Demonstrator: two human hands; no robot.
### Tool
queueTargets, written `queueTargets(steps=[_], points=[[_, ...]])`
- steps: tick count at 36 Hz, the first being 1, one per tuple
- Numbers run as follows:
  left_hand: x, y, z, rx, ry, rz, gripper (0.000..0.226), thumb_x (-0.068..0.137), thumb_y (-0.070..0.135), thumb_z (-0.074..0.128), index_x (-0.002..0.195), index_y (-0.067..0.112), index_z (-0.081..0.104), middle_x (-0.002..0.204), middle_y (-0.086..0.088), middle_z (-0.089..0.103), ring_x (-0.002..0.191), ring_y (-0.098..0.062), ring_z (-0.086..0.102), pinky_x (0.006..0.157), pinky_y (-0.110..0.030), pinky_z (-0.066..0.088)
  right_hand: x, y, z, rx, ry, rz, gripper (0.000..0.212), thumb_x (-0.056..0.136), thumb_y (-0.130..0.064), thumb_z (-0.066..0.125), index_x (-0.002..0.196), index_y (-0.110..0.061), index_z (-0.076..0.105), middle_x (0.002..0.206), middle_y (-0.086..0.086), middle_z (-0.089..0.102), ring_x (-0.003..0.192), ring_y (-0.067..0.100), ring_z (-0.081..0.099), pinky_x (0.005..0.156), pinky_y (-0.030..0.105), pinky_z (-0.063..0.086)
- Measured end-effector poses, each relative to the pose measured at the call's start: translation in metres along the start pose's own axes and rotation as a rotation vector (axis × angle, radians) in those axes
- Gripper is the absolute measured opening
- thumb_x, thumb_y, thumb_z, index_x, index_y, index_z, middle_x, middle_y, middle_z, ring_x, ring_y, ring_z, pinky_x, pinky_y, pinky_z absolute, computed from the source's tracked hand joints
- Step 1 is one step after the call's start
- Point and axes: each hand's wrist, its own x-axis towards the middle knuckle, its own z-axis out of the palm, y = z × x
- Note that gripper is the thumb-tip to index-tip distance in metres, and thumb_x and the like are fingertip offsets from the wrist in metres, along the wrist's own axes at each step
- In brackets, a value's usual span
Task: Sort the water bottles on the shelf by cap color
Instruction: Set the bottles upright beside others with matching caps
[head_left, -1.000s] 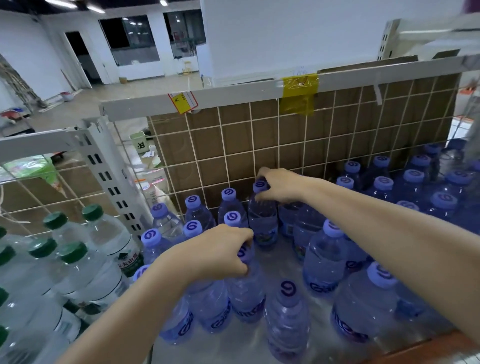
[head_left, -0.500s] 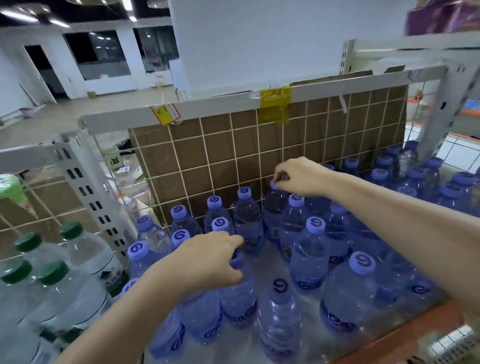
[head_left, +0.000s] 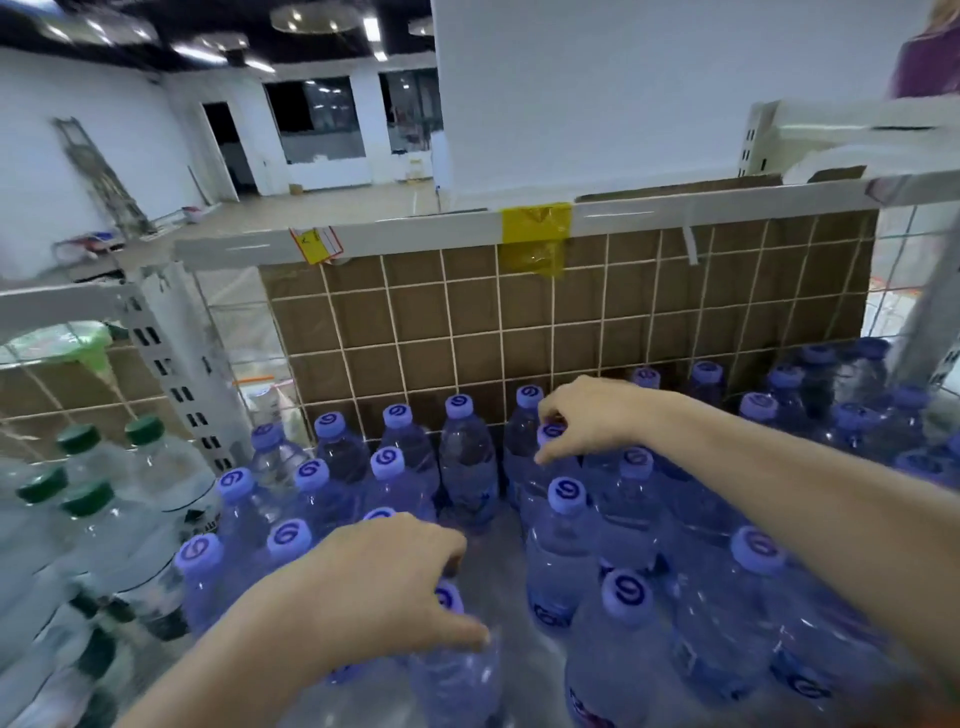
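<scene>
Head view, looking down onto a shelf (head_left: 498, 577) packed with upright water bottles.

Surroundings: a white wire grid (head_left: 519, 332) backed by brown cardboard (head_left: 426, 312) closed off the rear of the shelf. A white rail (head_left: 415, 234) ran along its top, carrying a yellow tape patch (head_left: 535, 228) and a small red-and-yellow tag (head_left: 317, 244). A slotted white upright (head_left: 182, 364) stood at the left, dividing the two bottle groups. Beyond lay an open room with white walls and dark windows. Something green (head_left: 78, 343) sat behind the left grid; I could not tell what it was.

Contents: purple-capped bottles (head_left: 467, 457) filled the middle and right of the shelf, tinted blue, caps marked with a swirl. At least twenty caps showed; those at far right were too blurred to count exactly. Green-capped bottles (head_left: 156, 478) with clear bodies stood at far left, beyond the upright; four green caps showed plainly, and the bottles below them were smeared.

Obstructions: both forearms crossed the front rows and hid several caps.

Hands: the left hand (head_left: 384, 587) lay over the neck of a front-row purple-capped bottle (head_left: 457, 670), fingers curled down round its cap, thumb along the shoulder. The right hand (head_left: 592, 415) reached to the second row from the back, fingertips (head_left: 545, 457) pinched round the cap of another purple-capped bottle (head_left: 545, 488), just beside the rear-row bottles against the grid. A bare strip of shelf showed between the two held bottles.
</scene>
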Motion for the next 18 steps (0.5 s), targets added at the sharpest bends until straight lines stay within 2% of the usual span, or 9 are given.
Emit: queueTargets(steps=[3,5,7,12,14,18], points=[[-0.002,0.011,0.009,-0.019,0.018,-0.056,0.034,0.082,0.053,0.055,0.101,0.025,0.052,0.076,0.009,0.042,0.066,-0.008,0.041,0.055,-0.02,0.03,0.001,0.003,0.01,0.047,0.029,-0.046,0.037,0.085,-0.05,0.065,0.093,-0.015,0.057,0.089,0.003,0.059,0.077,0.02,0.055,0.061,0.034,0.041],[-0.002,0.014,0.012,-0.038,0.049,-0.088,0.028,0.083,0.048,0.054,0.097,0.024,0.053,0.079,0.008,0.048,0.068,-0.007,0.043,0.058,-0.021,0.034,0.002,0.005,0.012,0.081,0.05,-0.08,0.04,0.085,-0.048,0.066,0.098,-0.011,0.059,0.088,0.005,0.058,0.08,0.023,0.057,0.065,0.036,0.044],[-0.002,0.014,0.015,-0.065,0.076,-0.129,0.027,0.082,0.046,0.055,0.095,0.022,0.052,0.081,0.008,0.052,0.073,-0.008,0.047,0.063,-0.025,0.038,0.002,0.007,0.013,0.079,0.062,-0.112,0.04,0.085,-0.046,0.065,0.097,-0.008,0.059,0.083,0.004,0.055,0.075,0.022,0.054,0.062,0.035,0.042],[-0.003,0.017,0.018,-0.178,0.097,-0.216,0.029,0.081,0.041,0.057,0.085,0.013,0.048,0.075,0.002,0.047,0.064,-0.014,0.045,0.055,-0.026,0.033,0.002,0.009,0.015,0.096,0.084,-0.155,0.042,0.084,-0.042,0.066,0.091,-0.001,0.061,0.077,0.007,0.055,0.065,0.02,0.048,0.057,0.033,0.036],[-0.003,0.016,0.02,-0.196,0.083,-0.241,0.031,0.082,0.042,0.056,0.084,0.012,0.046,0.078,0.0,0.05,0.067,-0.017,0.051,0.056,-0.028,0.036,0.005,0.007,0.014,0.098,0.092,-0.175,0.037,0.083,-0.042,0.067,0.083,-0.006,0.059,0.075,0.005,0.055,0.064,0.019,0.048,0.057,0.033,0.036],[-0.005,0.017,0.028,-0.272,0.016,-0.244,0.034,0.082,0.045,0.054,0.082,0.015,0.038,0.075,0.001,0.045,0.063,-0.02,0.057,0.056,-0.03,0.041,0.011,-0.002,0.009,0.084,0.105,-0.224,0.03,0.083,-0.044,0.067,0.069,-0.027,0.047,0.075,-0.004,0.053,0.069,0.016,0.051,0.057,0.032,0.038]])
